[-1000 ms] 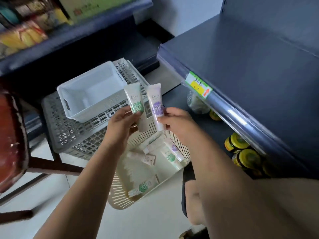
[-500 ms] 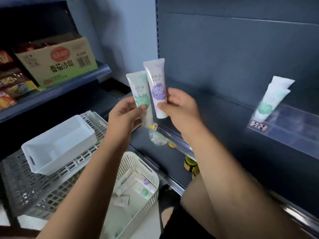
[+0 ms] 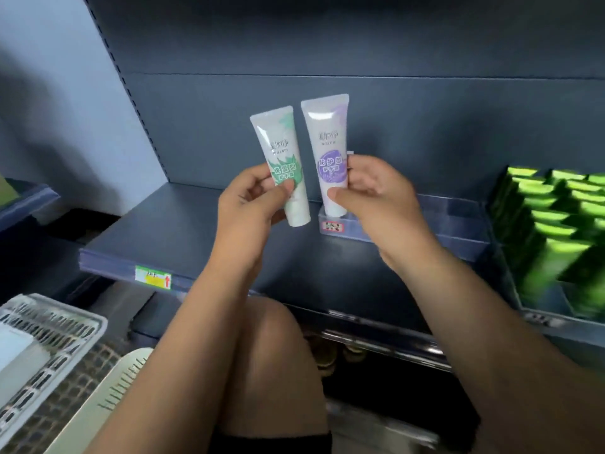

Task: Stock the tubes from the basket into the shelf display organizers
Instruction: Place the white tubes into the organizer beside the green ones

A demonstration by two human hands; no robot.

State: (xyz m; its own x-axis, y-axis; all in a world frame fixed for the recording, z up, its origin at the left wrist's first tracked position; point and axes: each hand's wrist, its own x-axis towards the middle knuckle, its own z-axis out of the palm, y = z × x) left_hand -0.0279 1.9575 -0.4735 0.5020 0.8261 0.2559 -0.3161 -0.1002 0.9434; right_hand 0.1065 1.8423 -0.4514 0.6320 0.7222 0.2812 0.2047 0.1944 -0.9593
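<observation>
At the lower left corner sits a grey slatted crate (image 3: 55, 326), and just beside it the ribbed rim of the cream basket (image 3: 109, 396); what lies inside the basket is out of frame. Above them runs the dark blue shelf (image 3: 163, 231), with a green and yellow price label (image 3: 153, 277) on its front edge.

Over the shelf, the person's left hand (image 3: 248, 204) grips the green tube (image 3: 281, 168), thumb pressed on the printed front and fingers curled behind. The tube stands cap down, its crimped end tipped a little to the left. Just beside it, with a narrow gap between them, the purple tube (image 3: 329, 149) stands nearly upright, also cap down. The right hand (image 3: 376, 194) pinches it low on the body, thumb in front and fingertips at its right edge.

The purple tube's cap sits at the left end of a clear shelf organizer (image 3: 458, 221); whether it touches it cannot be told. Further right, blurred green boxes (image 3: 550, 224) fill a tiered display.
</observation>
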